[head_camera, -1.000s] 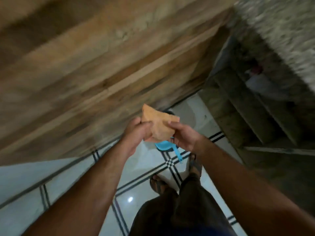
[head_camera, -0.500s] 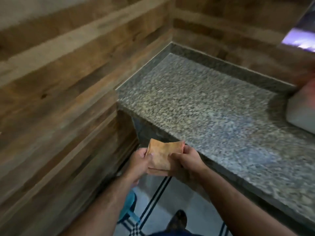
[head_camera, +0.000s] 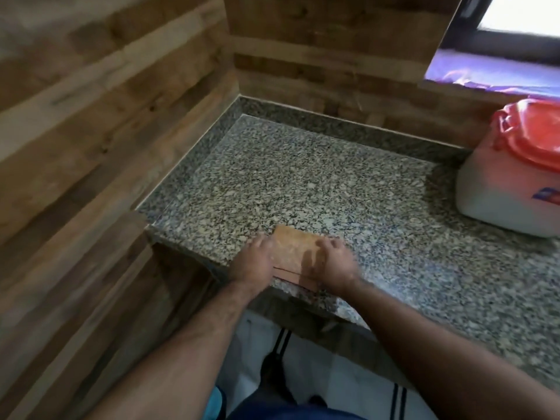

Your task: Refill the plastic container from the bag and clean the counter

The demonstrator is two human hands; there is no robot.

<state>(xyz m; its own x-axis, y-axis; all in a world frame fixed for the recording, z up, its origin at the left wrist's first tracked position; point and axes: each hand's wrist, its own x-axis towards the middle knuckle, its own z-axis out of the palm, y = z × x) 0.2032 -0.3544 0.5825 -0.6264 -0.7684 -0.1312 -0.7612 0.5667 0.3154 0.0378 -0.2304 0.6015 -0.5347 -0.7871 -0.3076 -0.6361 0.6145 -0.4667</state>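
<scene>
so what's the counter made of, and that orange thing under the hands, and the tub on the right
Counter: polished granite by the look, speckled grey and black with a sheen.
Orange thing: probably a folded cloth, matte with layered edges; blur leaves it open.
Tub: translucent whitish plastic, with a glossy orange-red plastic lid.

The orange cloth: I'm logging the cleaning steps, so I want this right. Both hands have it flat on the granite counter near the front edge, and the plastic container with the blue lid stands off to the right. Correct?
Nearly. The lid is red-orange, not blue, as the head view shows. The rest holds: the left hand and right hand have the orange cloth flat on the granite counter near its front edge, and the plastic container stands off to the right.
</scene>
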